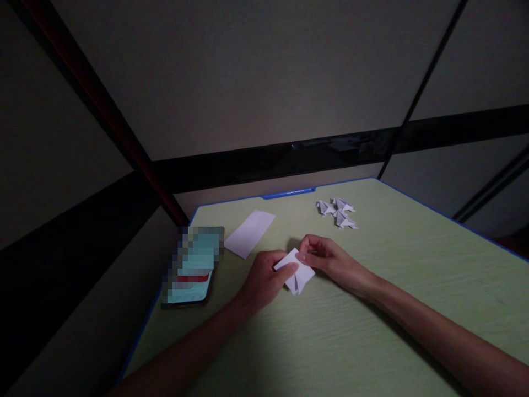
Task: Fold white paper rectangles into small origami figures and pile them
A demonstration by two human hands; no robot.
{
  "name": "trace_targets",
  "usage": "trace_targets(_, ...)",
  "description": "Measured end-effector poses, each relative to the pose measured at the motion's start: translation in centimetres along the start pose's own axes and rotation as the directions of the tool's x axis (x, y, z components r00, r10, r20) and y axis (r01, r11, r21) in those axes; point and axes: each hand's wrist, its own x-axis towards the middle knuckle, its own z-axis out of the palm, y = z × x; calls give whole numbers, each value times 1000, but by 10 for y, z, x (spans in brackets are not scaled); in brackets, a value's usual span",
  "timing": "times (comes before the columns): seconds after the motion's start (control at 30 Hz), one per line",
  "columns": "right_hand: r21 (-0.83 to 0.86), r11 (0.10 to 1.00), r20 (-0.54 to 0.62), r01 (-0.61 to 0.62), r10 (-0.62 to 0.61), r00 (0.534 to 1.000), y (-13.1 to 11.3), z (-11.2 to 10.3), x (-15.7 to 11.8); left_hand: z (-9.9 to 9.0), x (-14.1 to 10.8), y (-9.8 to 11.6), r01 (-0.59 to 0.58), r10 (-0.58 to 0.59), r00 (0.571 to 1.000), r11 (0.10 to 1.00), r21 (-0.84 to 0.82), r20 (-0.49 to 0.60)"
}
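A small folded piece of white paper [305, 271] is held between my two hands over the table. It has a flat diamond-like top and narrow pleated points at its lower end. My left hand [266, 278] grips its left side, the thumb lying across the front and the fingers behind. At the upper right edge, my right hand [328, 257] pinches the paper between thumb and curled fingers. The fingertips behind the paper are hidden.
Several folded white paper figures [341, 212] lie grouped at the back right of the pale green table [413, 248]. A flat white paper sheet [250, 233] lies back left, beside a phone [198, 262] with a lit, partly pixelated screen. Cabinet panels [264, 82] stand behind the blue table edge.
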Motion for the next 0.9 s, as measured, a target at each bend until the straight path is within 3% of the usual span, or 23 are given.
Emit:
trace_targets(0.13,-161,987,61,7,2,998,-1,2,-2,0,0,-1,-9,9,1000,1000,-6,1)
trace_targets(0.33,-281,957,-66,67,-89,994,2,9,-4,0,1,-2,32,-32,999,999,-27,12)
trace_targets(0.43,-242,968,-60,69,-86,995,3,8,-3,-1,2,-4,42,-40,999,997,-66,32)
trace_targets(0.63,-115,992,72,61,-53,996,2,4,-2,0,3,-8,20,-16,998,998,-61,57)
trace_targets(0.9,-77,996,21,40,-39,999,4,3,-3,-2,1,-5,-3,2,995,1000,17,104)
